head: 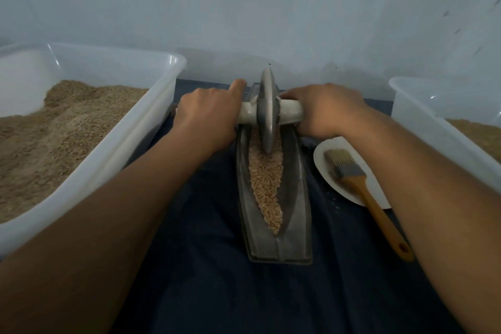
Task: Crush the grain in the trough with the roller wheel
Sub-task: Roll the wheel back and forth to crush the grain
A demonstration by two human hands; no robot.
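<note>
Both hands — left hand (207,114) and right hand (325,111) — grip the pale axle handle (290,111) on either side of the grey metal roller wheel (267,114), which stands upright in the far half of the long dark boat-shaped trough (298,198) on the dark-covered desk (203,279). Crushing looks under way: tan grain (267,184) fills the groove, coarse at the near end, so the next stroke likely calls for a firm, level pull toward the body. Clear plastic tubs at left (108,149) and right (423,116) hold more grain — a wooden-handled brush (360,184) rests on a white plate (325,165).

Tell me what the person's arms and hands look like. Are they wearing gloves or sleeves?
No gloves and no sleeves show. The left hand and the right hand are both bare, and both forearms are bare right to the picture's bottom edge. No rings, watch or bracelets show on the parts in view.
</note>
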